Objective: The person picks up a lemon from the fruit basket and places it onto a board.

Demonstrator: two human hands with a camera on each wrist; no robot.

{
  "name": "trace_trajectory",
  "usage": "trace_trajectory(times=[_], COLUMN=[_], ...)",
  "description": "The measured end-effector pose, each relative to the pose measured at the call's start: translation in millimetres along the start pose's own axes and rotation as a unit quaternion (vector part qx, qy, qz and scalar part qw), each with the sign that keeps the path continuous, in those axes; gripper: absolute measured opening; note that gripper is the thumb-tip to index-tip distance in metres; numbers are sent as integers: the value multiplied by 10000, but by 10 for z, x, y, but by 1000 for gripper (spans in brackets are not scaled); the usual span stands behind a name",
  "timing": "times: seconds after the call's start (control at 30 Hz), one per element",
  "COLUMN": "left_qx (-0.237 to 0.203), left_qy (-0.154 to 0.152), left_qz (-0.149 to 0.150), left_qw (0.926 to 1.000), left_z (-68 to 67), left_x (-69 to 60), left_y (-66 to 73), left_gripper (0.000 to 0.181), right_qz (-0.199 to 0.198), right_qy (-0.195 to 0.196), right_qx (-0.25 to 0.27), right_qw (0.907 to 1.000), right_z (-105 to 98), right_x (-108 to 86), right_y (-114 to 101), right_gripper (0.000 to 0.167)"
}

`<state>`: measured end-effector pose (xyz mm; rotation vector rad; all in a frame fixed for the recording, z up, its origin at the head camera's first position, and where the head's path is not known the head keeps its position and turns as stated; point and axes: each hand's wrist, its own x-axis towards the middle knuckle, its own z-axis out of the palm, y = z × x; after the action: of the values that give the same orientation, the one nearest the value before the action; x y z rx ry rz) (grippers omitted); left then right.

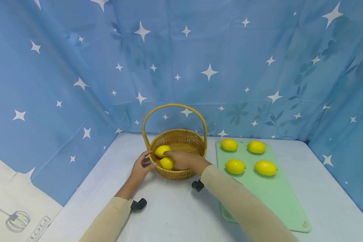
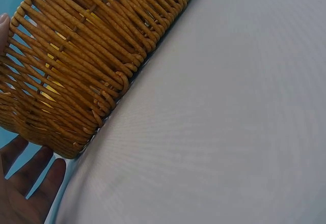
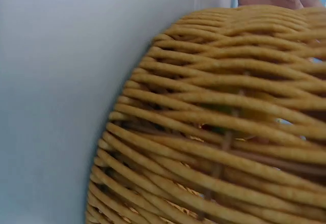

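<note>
A wicker basket [image 1: 176, 174] with a tall arched handle stands on the table, two yellow lemons in its left part. My right hand [image 1: 181, 159] reaches inside from the right, its fingers at the nearer lemon [image 1: 167, 163], which it appears to hold; the thumb is hidden. Just behind lies the other lemon [image 1: 162, 151]. At the basket's left side my left hand [image 1: 140, 167] holds the rim. The left wrist view shows that hand's spread fingers [image 2: 48, 183] against the woven wall [image 2: 76, 56]. In the right wrist view, the weave [image 3: 214, 132] hides most of the inside.
To the right a light green cutting board [image 1: 266, 198] lies on the white-covered table [image 1: 169, 215]. Several lemons sit on its far half, among them a front right lemon [image 1: 265, 168]. A blue star-patterned curtain [image 1: 181, 50] hangs behind the table.
</note>
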<state>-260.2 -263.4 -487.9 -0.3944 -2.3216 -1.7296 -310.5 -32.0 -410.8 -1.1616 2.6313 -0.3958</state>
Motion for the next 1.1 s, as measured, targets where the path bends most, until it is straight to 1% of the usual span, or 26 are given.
trace_trajectory(times=[0.07,0.2,0.3,0.47,0.63,0.8,0.87,1.1], left_qx=[14,-60,-116,-103,-138,-160,-130,-64], left_qy=[-16,-163,-283,-300,-305,-228,-172,-28], left_qz=[23,-48,-85,-133,-118,-87,-116,-128], left_qw=[10000,9998,9995,9994,9994,9996,9997,9999], left_z=[-1,-6,-11,-12,-20,-30,-32,-16], left_x=[2,-33,-62,-66,-50,0,20,14], left_y=[6,200,348,379,352,152,62,13], left_gripper=[61,63,64,63,62,64,64,63], right_qz=[-50,-130,-105,-113,-117,-88,-96,-191], right_qy=[-33,0,61,183,327,453,514,846], right_qx=[-124,-131,-40,52,243,335,387,551], right_qw=[9999,9998,9999,9998,9991,9984,9979,9947], right_z=[-28,-64,-69,-86,-141,-213,-234,-261], right_x=[-11,-53,-82,-108,-149,-215,-245,-377], right_y=[8,23,42,67,65,79,97,174], right_gripper=[62,62,65,70,71,70,69,71])
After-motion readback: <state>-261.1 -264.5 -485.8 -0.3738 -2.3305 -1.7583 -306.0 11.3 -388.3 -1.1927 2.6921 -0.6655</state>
